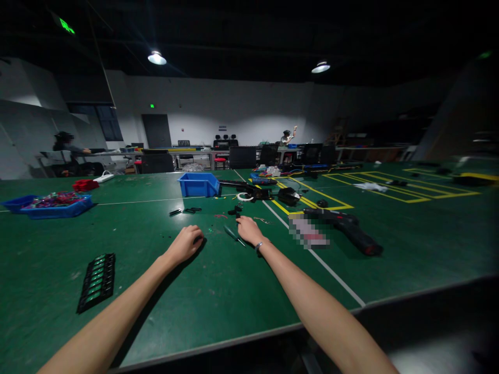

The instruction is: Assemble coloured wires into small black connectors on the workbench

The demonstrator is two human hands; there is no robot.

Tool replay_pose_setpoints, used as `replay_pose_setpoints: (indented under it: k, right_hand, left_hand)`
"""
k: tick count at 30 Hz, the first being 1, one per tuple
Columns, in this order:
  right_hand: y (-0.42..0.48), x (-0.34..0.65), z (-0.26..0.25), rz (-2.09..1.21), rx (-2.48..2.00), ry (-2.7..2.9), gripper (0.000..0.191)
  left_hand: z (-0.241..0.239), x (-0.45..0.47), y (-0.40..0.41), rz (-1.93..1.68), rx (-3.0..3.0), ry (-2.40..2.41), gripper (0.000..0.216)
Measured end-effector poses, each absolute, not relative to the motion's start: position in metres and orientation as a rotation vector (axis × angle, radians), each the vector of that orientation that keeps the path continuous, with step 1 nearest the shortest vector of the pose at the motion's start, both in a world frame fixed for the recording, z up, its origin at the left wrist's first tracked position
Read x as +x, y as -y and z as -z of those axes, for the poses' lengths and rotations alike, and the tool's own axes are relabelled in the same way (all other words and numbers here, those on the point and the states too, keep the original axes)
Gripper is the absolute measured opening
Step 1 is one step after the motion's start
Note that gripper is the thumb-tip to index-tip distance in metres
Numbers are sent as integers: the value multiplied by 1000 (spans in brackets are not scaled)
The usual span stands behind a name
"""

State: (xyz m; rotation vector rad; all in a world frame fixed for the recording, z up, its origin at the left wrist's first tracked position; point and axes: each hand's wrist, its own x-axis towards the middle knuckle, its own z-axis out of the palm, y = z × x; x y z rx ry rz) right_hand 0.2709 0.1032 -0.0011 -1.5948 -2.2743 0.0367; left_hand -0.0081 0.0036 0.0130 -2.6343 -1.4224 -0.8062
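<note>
Both my forearms reach out over a green table (218, 291). My left hand (186, 242) rests on the table with its fingers curled under; what they hold, if anything, is hidden. My right hand (249, 229) lies on the table a little to the right, fingers bent down, beside a thin dark screwdriver (234, 234) that it touches or nearly touches. A bracelet circles my right wrist. Small dark parts (186, 211) lie scattered just beyond both hands.
A black tray of parts (96, 281) lies near left. A blue bin (198, 184) stands ahead, a blue tray of coloured bits (56, 204) at far left. A power drill (346, 228) lies at right. People sit at far desks.
</note>
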Motion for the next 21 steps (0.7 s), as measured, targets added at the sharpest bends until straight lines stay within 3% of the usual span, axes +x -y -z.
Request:
replay_pose_setpoints:
  k: [21]
  right_hand:
    - [-104,270,2,-26,-1575,2285,42]
  left_hand:
    - [-11,-7,-3,792,-2638,1417,16]
